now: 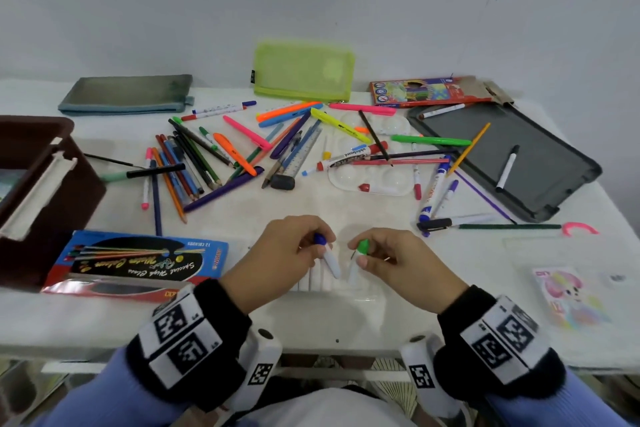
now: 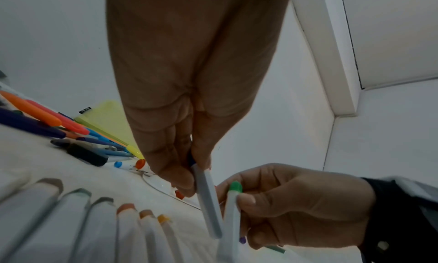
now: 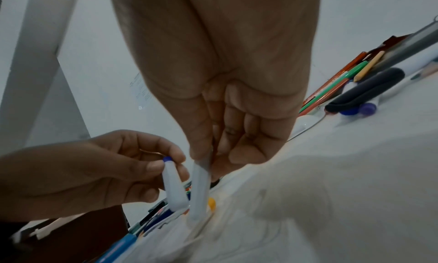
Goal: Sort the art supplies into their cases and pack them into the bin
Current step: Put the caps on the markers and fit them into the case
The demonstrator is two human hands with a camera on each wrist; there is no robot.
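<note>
**A:** Where are the two markers?

**B:** Both are held at the near middle of the worktop [image 1: 346,322]. The blue-capped marker [image 1: 327,258] is in the left hand [image 1: 280,253]; the green-capped marker [image 1: 358,262] is in the right hand [image 1: 401,262]. Each white barrel slants down, and the lower ends lean toward each other.

**A:** How do the fingers sit?

**B:** The left thumb and forefinger are clamped on the blue-capped marker just below its cap, the other fingers [image 3: 151,143] curled. The right thumb presses the green-capped marker's barrel under its cap against curled fingers [image 2: 272,175]. Both wrists are angled inward, knuckles up, the two hands close but apart.

**A:** And right beneath the markers?

**B:** A clear marker case [image 1: 346,291] with a row of white markers [image 2: 132,235] lying side by side in it, just left of the held pair.

**A:** Going outward from the markers?

**B:** Left of them lies a blue watercolour box [image 1: 138,258], and beyond that a brown bin [image 1: 45,204]. Behind them is a loose spread of pencils, pens and highlighters [image 1: 242,146] and a white paint palette [image 1: 372,180]. Farther back lie a grey pouch [image 1: 126,95], a green mesh pouch [image 1: 304,69] and a coloured pencil box [image 1: 429,90]. To the back right sits a dark tablet board [image 1: 512,156]; a sticker sheet [image 1: 571,295] lies to the right.
</note>
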